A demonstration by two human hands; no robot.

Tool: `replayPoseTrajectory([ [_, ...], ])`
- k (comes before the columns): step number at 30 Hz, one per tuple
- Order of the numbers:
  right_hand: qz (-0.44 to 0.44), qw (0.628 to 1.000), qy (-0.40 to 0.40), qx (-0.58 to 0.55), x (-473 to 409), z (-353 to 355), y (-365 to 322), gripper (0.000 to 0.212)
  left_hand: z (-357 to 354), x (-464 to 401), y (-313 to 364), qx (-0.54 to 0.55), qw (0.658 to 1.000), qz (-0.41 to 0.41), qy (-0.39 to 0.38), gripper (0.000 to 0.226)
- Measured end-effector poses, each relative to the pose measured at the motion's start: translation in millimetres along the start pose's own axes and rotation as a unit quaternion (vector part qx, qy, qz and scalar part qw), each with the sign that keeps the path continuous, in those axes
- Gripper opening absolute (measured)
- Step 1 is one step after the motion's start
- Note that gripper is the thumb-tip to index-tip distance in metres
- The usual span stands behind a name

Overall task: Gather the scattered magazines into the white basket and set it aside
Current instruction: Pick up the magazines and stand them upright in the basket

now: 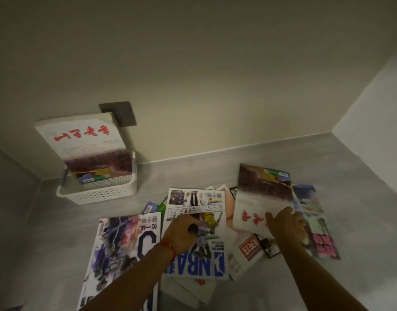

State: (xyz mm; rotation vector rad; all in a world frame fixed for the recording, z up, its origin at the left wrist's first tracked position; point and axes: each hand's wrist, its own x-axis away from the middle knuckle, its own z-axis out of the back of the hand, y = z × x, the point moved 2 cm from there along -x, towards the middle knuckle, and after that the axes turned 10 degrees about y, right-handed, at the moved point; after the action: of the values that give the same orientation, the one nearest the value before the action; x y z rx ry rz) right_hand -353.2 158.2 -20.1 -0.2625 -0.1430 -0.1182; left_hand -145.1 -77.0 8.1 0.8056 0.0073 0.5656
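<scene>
A: From the head view, what is the place?

B: A grey bench (327,158) that meets plain pale walls in a corner. The white basket (98,191) stands at the back left, near the wall, with one white magazine (85,140) with red characters already leaning upright in it.

A: And the other magazines?

B: They lie in front in a loose overlapping pile, well apart from the basket. The left hand (181,232) rests on the NBA magazine (197,243); its fingers are curled, and I think they pinch the cover, but the blur makes this uncertain. The right hand (285,223) holds the near edge of a second red-character magazine (260,198), with the fingers clamped on it, and its far edge is tilted up from the pile.

A: How to do this step well?

B: In my judgement, lift this magazine fully free before moving it left, so it does not drag the pink-titled magazine (320,239) below. The left hand can press the pile to keep it quiet. Then slide it upright beside the one already standing in the basket.
</scene>
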Motion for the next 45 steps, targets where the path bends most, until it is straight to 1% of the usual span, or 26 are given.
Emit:
replayPoseTrajectory([
  [1, -0.025, 0.999, -0.026, -0.001, -8, 0, 14, 0.087, -14, 0, 13, -0.012, 1.0, -0.001, -0.029, 0.031],
  [3, -0.033, 0.997, -0.058, -0.032, -13, -9, 25, 0.103, -30, 2, 20, -0.03, 0.997, 0.005, -0.075, 0.03],
  [6, -0.04, 0.998, -0.047, -0.002, -16, -12, 38, 0.111, -48, 2, 27, -0.083, 0.987, 0.003, -0.14, 0.035],
  [8, -0.06, 0.997, -0.045, -0.029, -19, -10, 41, 0.112, -51, 3, 27, -0.107, 0.984, 0.009, -0.144, 0.043],
  [9, -0.061, 0.995, -0.045, -0.057, -22, -11, 44, 0.108, -51, 3, 27, -0.126, 0.982, 0.003, -0.141, 0.046],
  [10, -0.052, 0.993, -0.047, -0.097, -27, -10, 47, 0.098, -51, 3, 28, -0.143, 0.98, -0.003, -0.141, 0.048],
  [12, 0.0, 0.974, -0.053, -0.219, -31, -5, 49, 0.064, -51, 2, 29, -0.157, 0.975, 0.001, -0.157, 0.047],
  [14, 0.072, 0.947, -0.059, -0.308, -26, 10, 48, 0.035, -50, 1, 32, -0.138, 0.977, 0.041, -0.159, 0.038],
  [16, 0.156, 0.935, -0.037, -0.315, -24, 33, 43, 0.021, -47, -1, 41, -0.115, 0.985, 0.068, -0.109, 0.029],
  [19, 0.272, 0.91, 0.025, -0.313, -30, 79, 30, 0.021, -30, -7, 71, -0.08, 0.993, 0.016, 0.084, 0.037],
  [22, 0.355, 0.893, 0.064, -0.269, -34, 131, 8, 0.02, -6, -13, 122, -0.066, 0.962, -0.101, 0.245, 0.056],
  [24, 0.365, 0.891, 0.067, -0.261, -29, 163, -14, 0.019, 11, -17, 154, -0.107, 0.927, -0.177, 0.314, 0.067],
  [25, 0.377, 0.885, 0.073, -0.264, -24, 177, -28, 0.02, 21, -19, 167, -0.137, 0.91, -0.209, 0.331, 0.071],
  [26, 0.403, 0.87, 0.08, -0.274, -18, 189, -44, 0.021, 30, -21, 176, -0.166, 0.9, -0.232, 0.33, 0.072],
  [27, 0.434, 0.852, 0.08, -0.283, -9, 198, -61, 0.022, 38, -23, 180, -0.18, 0.9, -0.246, 0.311, 0.07],
  [28, 0.461, 0.836, 0.072, -0.288, 0, 205, -77, 0.023, 44, -24, 179, -0.173, 0.912, -0.248, 0.278, 0.064],
  [31, 0.526, 0.806, 0.039, -0.269, 26, 209, -117, 0.025, 64, -21, 151, -0.044, 0.959, -0.205, 0.188, 0.041],
  [33, 0.544, 0.793, 0.004, -0.274, 39, 201, -134, 0.031, 76, -12, 125, 0.026, 0.969, -0.163, 0.184, 0.028],
  [34, 0.541, 0.792, -0.009, -0.284, 43, 196, -141, 0.035, 82, -7, 111, 0.052, 0.968, -0.15, 0.193, 0.024],
  [36, 0.514, 0.799, 0.003, -0.313, 47, 181, -147, 0.043, 97, 6, 84, 0.1, 0.96, -0.127, 0.228, 0.02],
  [38, 0.452, 0.813, -0.003, -0.366, 49, 160, -149, 0.046, 117, 19, 55, 0.136, 0.945, -0.102, 0.28, 0.022],
  [40, 0.373, 0.837, -0.065, -0.396, 56, 133, -151, 0.053, 141, 29, 27, 0.176, 0.929, -0.066, 0.32, 0.024],
  [42, 0.323, 0.847, -0.175, -0.385, 73, 104, -163, 0.058, 166, 37, 2, 0.239, 0.914, -0.032, 0.325, 0.026],
  [43, 0.32, 0.838, -0.229, -0.379, 86, 92, -172, 0.059, 178, 42, -8, 0.269, 0.907, -0.02, 0.322, 0.027],
  [44, 0.337, 0.824, -0.258, -0.377, 99, 84, -183, 0.057, 190, 46, -19, 0.292, 0.901, -0.012, 0.321, 0.027],
  [45, 0.366, 0.812, -0.257, -0.374, 111, 79, -198, 0.05, 202, 49, -29, 0.304, 0.896, -0.007, 0.323, 0.027],
])
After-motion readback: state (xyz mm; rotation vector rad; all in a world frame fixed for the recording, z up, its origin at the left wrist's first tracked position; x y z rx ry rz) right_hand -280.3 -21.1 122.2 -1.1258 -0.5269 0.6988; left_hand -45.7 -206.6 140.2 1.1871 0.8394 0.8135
